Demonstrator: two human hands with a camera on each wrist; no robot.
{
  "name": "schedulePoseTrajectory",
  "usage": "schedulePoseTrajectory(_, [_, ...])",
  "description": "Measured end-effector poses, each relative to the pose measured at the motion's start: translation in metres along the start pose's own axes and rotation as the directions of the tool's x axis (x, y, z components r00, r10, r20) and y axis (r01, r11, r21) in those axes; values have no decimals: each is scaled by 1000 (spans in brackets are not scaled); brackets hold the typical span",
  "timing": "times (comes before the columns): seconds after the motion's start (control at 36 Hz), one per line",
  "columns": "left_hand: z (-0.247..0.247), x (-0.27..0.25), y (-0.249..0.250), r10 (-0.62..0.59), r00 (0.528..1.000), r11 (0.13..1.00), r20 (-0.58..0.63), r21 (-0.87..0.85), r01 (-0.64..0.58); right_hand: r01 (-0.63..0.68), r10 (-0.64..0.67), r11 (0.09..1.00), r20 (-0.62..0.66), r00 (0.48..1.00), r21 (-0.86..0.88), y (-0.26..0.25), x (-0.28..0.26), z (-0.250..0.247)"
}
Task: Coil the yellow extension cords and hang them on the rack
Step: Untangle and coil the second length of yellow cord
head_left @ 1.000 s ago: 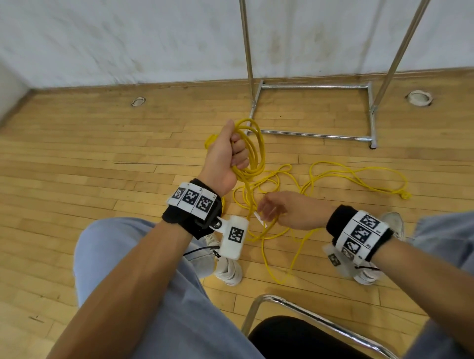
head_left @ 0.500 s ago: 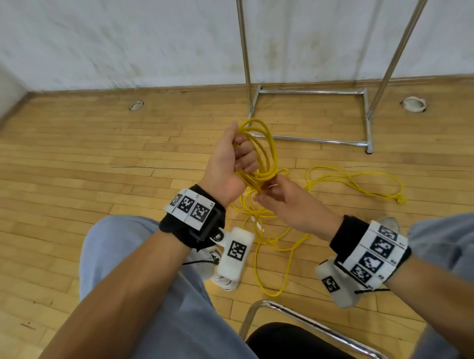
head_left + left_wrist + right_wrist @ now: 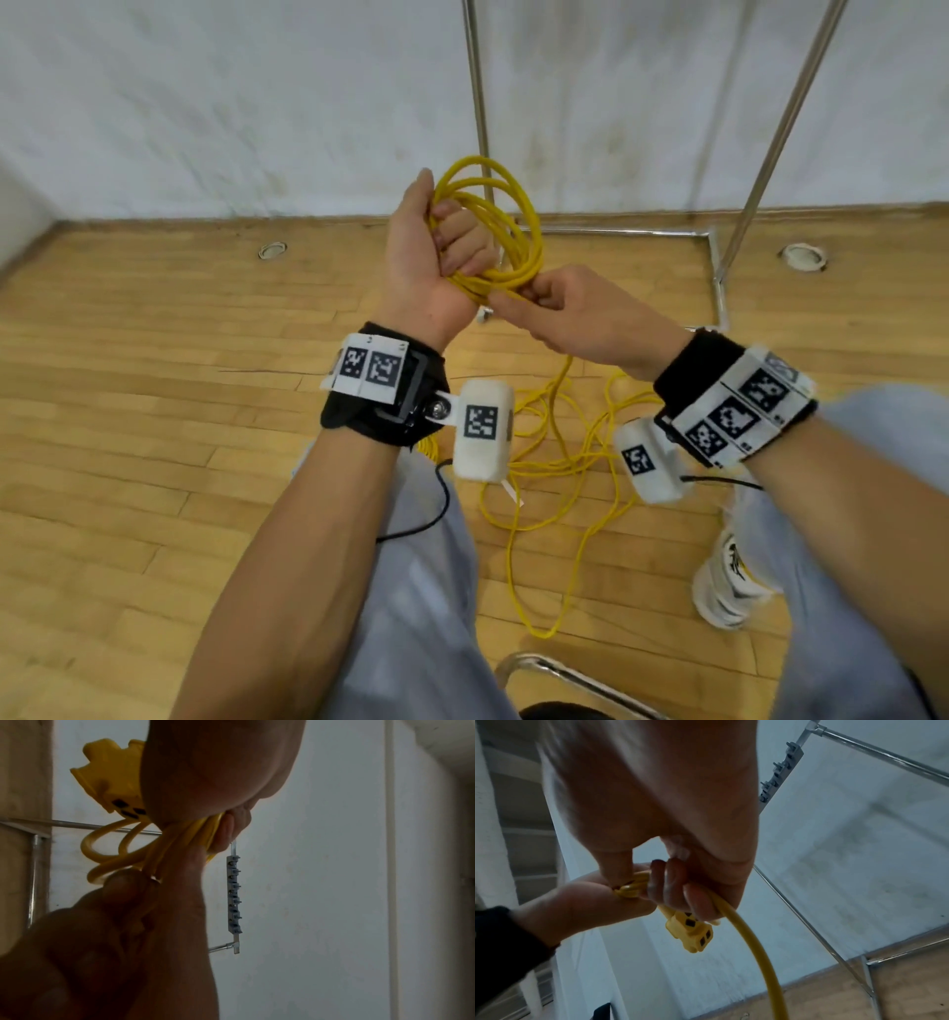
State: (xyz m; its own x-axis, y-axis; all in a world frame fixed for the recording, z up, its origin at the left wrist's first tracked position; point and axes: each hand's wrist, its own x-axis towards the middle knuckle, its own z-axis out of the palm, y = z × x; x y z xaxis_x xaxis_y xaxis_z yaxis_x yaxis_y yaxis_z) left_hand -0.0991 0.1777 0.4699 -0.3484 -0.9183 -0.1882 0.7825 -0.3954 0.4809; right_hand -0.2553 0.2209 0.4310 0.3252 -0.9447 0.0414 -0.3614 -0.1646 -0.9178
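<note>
Holding the yellow coil (image 3: 506, 226) up in the left hand (image 3: 431, 272), fingers curled tight round the bunch of loops. Held upright, with the round top of the loops above the fist.

Pinching the same cord in the right hand (image 3: 580, 313), fingers curled round it, just beside the left fist and touching the bottom of the loops. Socket end (image 3: 690, 933) poking out under the right fingers.

Below the right hand, a long run of loose cord (image 3: 549, 519) hanging down and lying in messy bends on the wood floor (image 3: 128, 462), between the feet.

Probably next: pull more loose cord up from below and lay it into the left fist.

Rack (image 3: 475, 103) straight ahead, one pole right behind the coil, well apart from both hands. Nothing hung on it yet, as far as can be seen.
</note>
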Motion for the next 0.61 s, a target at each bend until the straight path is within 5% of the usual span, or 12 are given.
schedulePoseTrajectory(0.33, [-12,3,3,113,983,992,-145,-40,-119,107,-109,987,6,994,118,-1,-6,37])
schedulePoseTrajectory(0.61, [-22,-1,15,-33,999,998,-27,-62,31,-90,87,992,45,995,86,32,5,34])
